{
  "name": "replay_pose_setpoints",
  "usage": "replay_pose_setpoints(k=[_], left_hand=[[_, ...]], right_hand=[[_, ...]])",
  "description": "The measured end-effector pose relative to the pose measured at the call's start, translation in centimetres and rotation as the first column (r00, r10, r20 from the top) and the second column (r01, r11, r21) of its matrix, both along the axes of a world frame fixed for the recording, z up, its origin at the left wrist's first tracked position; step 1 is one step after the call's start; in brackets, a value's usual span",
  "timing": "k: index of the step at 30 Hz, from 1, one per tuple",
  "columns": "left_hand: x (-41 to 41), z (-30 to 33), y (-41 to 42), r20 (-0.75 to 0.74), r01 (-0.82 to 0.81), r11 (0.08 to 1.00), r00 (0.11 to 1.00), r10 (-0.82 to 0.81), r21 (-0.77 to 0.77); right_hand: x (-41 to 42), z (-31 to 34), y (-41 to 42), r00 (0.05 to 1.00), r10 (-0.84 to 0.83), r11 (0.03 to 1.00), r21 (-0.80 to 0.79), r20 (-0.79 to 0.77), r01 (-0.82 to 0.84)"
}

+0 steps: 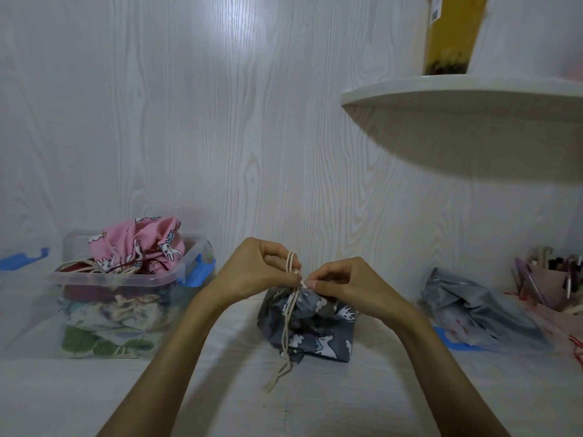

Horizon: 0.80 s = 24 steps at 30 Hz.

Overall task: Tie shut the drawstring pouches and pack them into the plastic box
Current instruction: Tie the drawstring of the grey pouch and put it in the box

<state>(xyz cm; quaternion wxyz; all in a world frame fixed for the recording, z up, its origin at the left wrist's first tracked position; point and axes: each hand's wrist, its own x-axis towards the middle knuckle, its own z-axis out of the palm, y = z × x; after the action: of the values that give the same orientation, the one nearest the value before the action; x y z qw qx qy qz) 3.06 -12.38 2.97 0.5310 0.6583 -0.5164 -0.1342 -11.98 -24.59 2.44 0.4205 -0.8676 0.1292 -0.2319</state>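
A grey drawstring pouch (315, 329) with white wave prints stands on the table in the middle, its mouth gathered. My left hand (255, 269) pinches a loop of its cream cord (285, 329) above the pouch. Opposite it, my right hand (340, 280) pinches the cord at the gathered mouth. The cord's free ends hang down the pouch's front onto the table. At the left stands the clear plastic box (126, 282) with blue latches, filled with several pouches; a pink unicorn-print pouch (142, 244) sits on top, above the rim.
A blue-edged lid (23, 257) lies at the far left. On the right lies a grey plastic bag (479, 310), and beyond it a holder of pens (555, 279). A white curved shelf (467, 93) juts from the wall at upper right.
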Motion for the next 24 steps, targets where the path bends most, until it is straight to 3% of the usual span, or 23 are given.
replay_pose_setpoints(k=[5,11,16,21,24], left_hand=[[-0.1,-0.8,-0.3,0.157,-0.171,0.981,0.970,0.184,-0.091],[-0.5,-1.6,-0.8,0.350,-0.339,0.930,0.862,0.367,-0.142],[-0.8,-2.0,-1.1,0.320,-0.322,0.937,0.880,0.350,-0.140],[-0.9,-2.1,-1.5,0.233,-0.259,0.946,0.924,0.302,-0.197],[-0.7,-2.2,-1.8,0.214,-0.205,0.964,0.947,0.239,-0.168]], right_hand=[[0.2,0.0,0.2,1.000,-0.006,1.000,-0.008,-0.001,0.006],[0.3,-0.1,-0.3,0.995,-0.086,0.993,0.075,-0.043,0.089],[0.4,-0.3,-0.5,0.984,-0.056,0.967,0.236,-0.170,0.096],[1.0,-0.9,-0.7,0.998,-0.020,0.929,0.368,-0.057,0.040],[1.0,-1.3,-1.0,0.998,-0.060,0.930,0.364,0.001,0.056]])
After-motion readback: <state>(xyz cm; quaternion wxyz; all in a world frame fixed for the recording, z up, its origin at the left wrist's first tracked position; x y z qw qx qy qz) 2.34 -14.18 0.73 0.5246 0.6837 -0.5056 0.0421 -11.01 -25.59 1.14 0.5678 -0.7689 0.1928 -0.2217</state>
